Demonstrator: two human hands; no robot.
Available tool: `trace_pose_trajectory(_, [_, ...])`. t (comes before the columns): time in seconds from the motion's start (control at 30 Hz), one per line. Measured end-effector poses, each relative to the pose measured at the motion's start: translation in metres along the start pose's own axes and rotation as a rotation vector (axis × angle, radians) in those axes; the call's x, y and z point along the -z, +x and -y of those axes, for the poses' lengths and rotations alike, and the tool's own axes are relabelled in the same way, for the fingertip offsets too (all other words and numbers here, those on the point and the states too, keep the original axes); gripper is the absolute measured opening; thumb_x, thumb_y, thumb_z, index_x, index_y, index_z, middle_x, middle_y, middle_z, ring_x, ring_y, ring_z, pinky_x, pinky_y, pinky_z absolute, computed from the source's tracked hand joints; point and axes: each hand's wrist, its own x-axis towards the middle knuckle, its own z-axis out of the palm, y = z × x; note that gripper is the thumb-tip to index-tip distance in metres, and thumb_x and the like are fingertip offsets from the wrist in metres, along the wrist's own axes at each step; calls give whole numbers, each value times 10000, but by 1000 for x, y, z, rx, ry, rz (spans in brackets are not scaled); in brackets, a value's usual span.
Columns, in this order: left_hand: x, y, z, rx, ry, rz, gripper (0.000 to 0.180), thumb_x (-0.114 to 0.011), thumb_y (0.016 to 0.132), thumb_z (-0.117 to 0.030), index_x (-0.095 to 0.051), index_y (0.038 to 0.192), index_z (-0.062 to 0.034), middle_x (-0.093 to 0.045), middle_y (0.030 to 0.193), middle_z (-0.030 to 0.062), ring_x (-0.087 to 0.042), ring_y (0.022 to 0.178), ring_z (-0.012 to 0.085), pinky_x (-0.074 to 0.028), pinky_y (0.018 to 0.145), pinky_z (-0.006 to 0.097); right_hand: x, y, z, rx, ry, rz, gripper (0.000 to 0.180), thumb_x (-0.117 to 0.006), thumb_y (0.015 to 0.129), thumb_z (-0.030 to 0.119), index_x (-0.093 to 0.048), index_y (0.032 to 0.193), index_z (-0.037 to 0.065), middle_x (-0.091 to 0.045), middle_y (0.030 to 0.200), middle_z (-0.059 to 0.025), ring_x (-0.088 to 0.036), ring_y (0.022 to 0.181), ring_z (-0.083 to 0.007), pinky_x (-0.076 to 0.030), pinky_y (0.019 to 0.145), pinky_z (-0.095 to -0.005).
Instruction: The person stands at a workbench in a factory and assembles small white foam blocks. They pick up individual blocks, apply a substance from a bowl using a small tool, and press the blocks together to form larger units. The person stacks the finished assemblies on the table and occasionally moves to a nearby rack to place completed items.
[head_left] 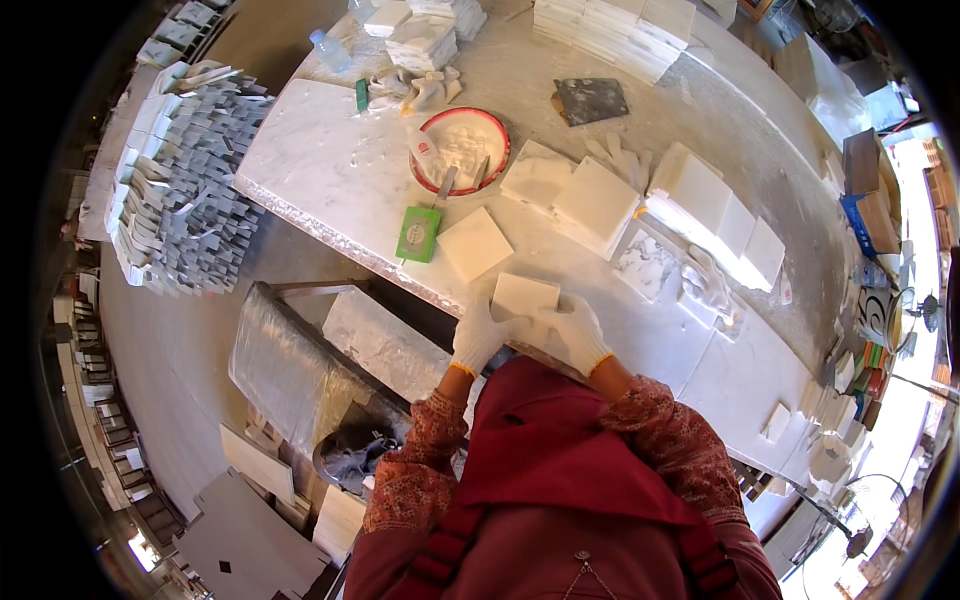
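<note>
Both my hands wear white knitted gloves with yellow cuffs. Between them, at the near edge of the table, is a square white stone tile [526, 292]. My left hand [482, 330] grips its left side, and my right hand [574, 332] grips its right side. Just beyond lies another cream square tile [475, 244], flat on the table. Left of that one sits a green box-shaped block [418, 234]. A red-rimmed white basin [497, 130] stands farther off, with a putty knife [445, 186] leaning at its near rim.
Stacked tiles [595, 208] stand right of the basin, with a longer row [705, 195] beyond. Loose gloves [705, 280] lie to the right, near a dark square plate [590, 102] farther back. A plastic-wrapped frame [290, 350] and many grey upright pieces [200, 170] are at left.
</note>
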Motion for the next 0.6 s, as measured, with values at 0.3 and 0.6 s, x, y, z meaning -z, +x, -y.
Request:
trace_pose_trajectory(0.3, [-29, -47, 7, 308, -412, 5, 702, -883, 744, -226, -437, 1232, 8, -638, 1101, 162, -644, 966, 216, -565, 782, 327, 5, -23, 6, -70, 43, 39, 705, -814, 730, 204, -561, 1345, -29, -703, 1145, -152, -700, 972, -238, -572, 808, -344])
trace_pose_trajectory(0.6, [-61, -55, -11, -174, -763, -119, 666, -869, 704, -70, -473, 1233, 8, -637, 1120, 130, -647, 952, 223, -565, 812, 309, 52, -62, 59, 325, -239, 64, 587, -794, 741, 98, -592, 1290, 48, -635, 1189, -146, -643, 1071, -279, -566, 838, -358])
